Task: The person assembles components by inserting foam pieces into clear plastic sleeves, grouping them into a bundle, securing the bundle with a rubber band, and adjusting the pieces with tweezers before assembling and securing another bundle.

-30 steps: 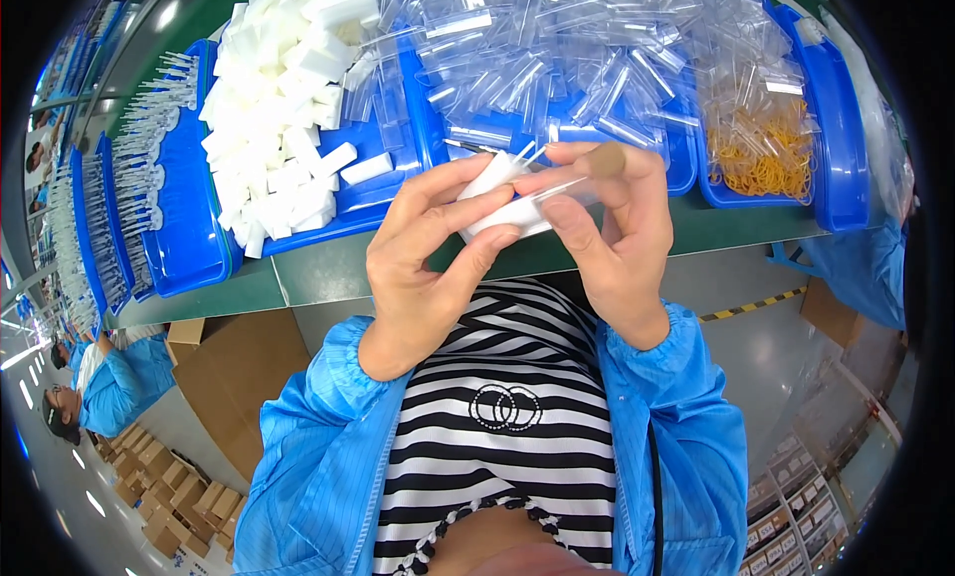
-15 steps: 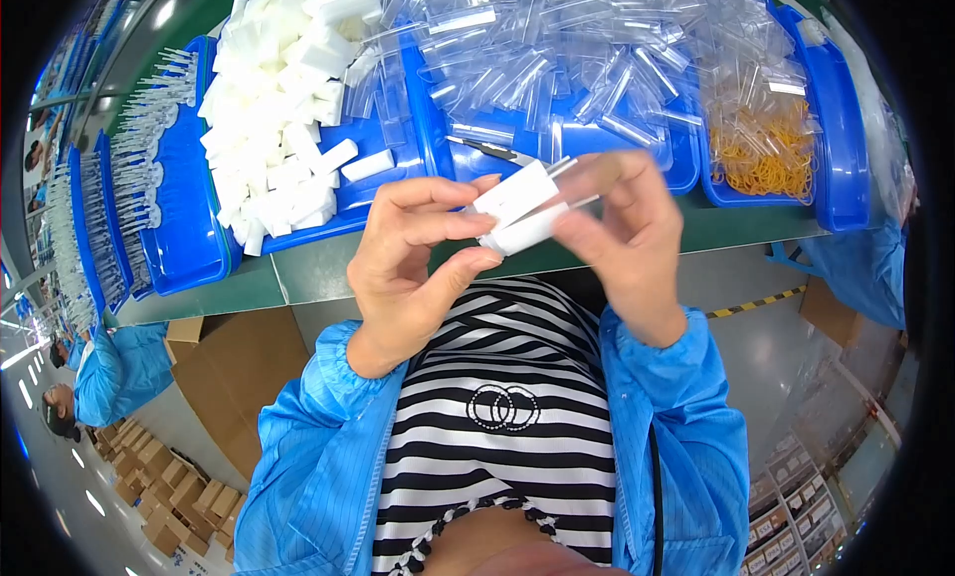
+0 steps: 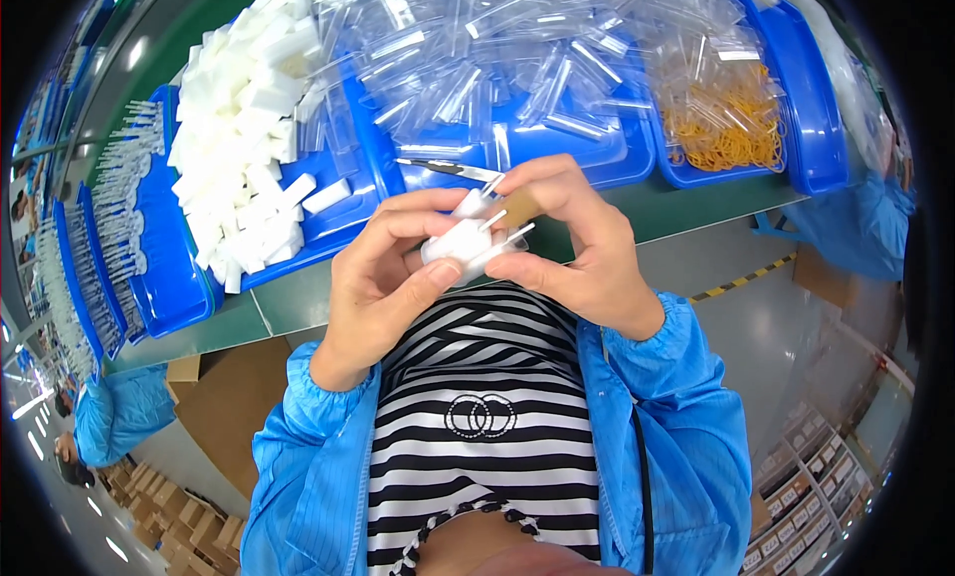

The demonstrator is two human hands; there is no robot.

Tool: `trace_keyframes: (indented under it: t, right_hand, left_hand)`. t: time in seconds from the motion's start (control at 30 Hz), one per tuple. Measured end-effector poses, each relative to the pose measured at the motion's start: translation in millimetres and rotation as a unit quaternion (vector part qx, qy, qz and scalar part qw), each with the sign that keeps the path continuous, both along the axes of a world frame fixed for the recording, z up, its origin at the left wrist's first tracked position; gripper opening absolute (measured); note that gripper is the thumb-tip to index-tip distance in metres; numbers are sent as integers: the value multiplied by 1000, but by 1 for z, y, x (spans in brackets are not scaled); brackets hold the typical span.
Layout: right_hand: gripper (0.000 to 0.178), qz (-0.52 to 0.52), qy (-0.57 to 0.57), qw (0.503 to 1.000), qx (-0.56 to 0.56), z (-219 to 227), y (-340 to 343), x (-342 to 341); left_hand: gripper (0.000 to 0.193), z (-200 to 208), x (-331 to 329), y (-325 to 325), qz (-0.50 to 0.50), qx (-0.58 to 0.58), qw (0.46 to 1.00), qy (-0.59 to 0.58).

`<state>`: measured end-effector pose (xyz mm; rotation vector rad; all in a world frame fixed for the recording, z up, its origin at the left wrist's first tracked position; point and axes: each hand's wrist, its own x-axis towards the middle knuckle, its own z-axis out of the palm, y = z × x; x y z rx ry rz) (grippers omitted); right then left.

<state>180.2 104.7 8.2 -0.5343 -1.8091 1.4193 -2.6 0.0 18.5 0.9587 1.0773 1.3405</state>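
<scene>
While both hands pinch it, white block (image 3: 460,244) in clear bag, long axis up-right, L hand (image 3: 383,278) & R hand (image 3: 572,248) grip closed

Position: one head-worn fisheye view — looking steeply down the person's chest.
Facing: the green bench (image 3: 298,302) and blue trays (image 3: 169,268) lie beyond the grip.
Nearness: close — left hand (image 3: 383,278) and right hand (image 3: 577,248) fill the centre.
</scene>
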Motion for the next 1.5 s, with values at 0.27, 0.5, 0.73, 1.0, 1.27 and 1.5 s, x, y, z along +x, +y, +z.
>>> trace_keyframes:
  t: [0.27,0.5,0.73,1.0,1.27,1.5]
  right_hand:
    - [24,-149,-286,853,411,3,65,36]
    - [30,-17,-414,775,477,10,74,27]
    - [36,-35,-101,992,62,24,43,15]
    - [37,-106,87,982,-132,10,8,-19]
    - [39,-110,19,992,-54,3,0,-20]
    - [42,-119,66,989,-65,-10,-13,-24]
  left_hand:
    - [24,0,4,3,82,-21,996,35]
    - [23,-2,3,2,111,-18,992,58]
    - [25,-6,8,0,122,6,990,67]
    - [25,-8,16,2,145,32,985,83]
    - [23,-11,16,-2,159,28,982,94]
    - [17,-13,13,1,142,77,973,163]
